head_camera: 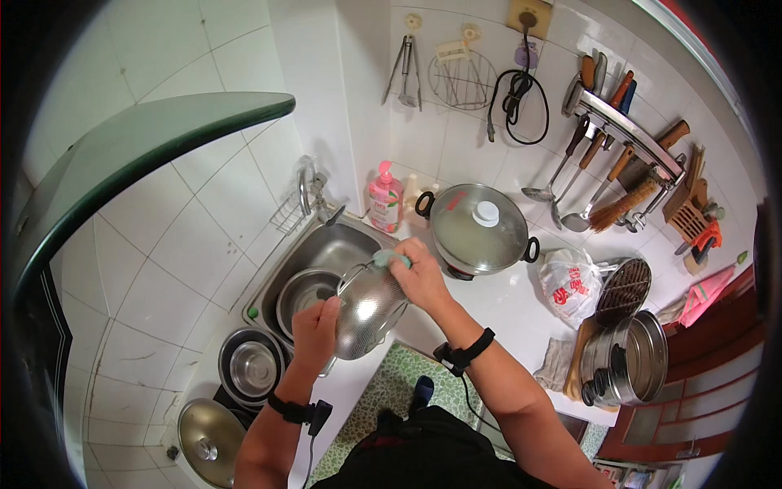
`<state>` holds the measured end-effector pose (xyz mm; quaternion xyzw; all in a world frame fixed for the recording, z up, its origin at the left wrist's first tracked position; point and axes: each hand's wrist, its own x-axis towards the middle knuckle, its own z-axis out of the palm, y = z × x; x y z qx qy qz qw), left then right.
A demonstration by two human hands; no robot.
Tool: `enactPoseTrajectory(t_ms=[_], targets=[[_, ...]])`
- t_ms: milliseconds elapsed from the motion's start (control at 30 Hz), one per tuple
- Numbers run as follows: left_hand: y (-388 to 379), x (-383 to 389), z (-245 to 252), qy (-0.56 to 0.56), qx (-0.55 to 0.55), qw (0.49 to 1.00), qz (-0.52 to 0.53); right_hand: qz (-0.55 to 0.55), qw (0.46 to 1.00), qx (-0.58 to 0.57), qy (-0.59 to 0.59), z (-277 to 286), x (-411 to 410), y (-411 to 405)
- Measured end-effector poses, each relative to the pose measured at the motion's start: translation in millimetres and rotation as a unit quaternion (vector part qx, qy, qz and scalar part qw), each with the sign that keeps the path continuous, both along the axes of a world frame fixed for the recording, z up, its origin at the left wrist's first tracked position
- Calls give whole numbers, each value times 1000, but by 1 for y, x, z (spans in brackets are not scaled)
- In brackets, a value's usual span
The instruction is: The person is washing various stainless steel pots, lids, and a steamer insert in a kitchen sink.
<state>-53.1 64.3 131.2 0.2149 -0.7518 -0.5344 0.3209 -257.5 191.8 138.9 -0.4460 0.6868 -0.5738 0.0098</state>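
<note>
My left hand [316, 330] grips the near-left rim of a perforated stainless steel colander [368, 315], which is held tilted above the right edge of the sink [351, 232]. In my right hand [420, 272] is a pale green scrubbing sponge [391, 259], pressed at the colander's upper rim. Beneath and left of the colander, a steel basin [299, 299] sits in the sink, partly hidden by the colander and my left hand. The faucet [305, 189] stands at the sink's back edge. A pink pump bottle [385, 198] is on the counter just right of the sink.
A glass-lidded pot [479, 229] stands on the counter to the right, near a tied white plastic bag [569, 287] and steel steamer pots [635, 360]. Left of the sink are nested bowls [252, 367] and a pot lid [211, 437]. Ladles [540, 194] hang from a wall rack [629, 131].
</note>
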Motion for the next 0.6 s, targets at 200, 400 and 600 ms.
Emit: enactPoseTrajectory(t_ms=[200,400,600], targets=[[-8,6,13,13,12,1000,22,-86,980,20,-179,-11,8,6],[-12,8,19,0,35,999,5,-14,989,-30,143,36,52,13],[-22,4,-7,17,187,981,46,-81,991,44,-93,5,13,3]])
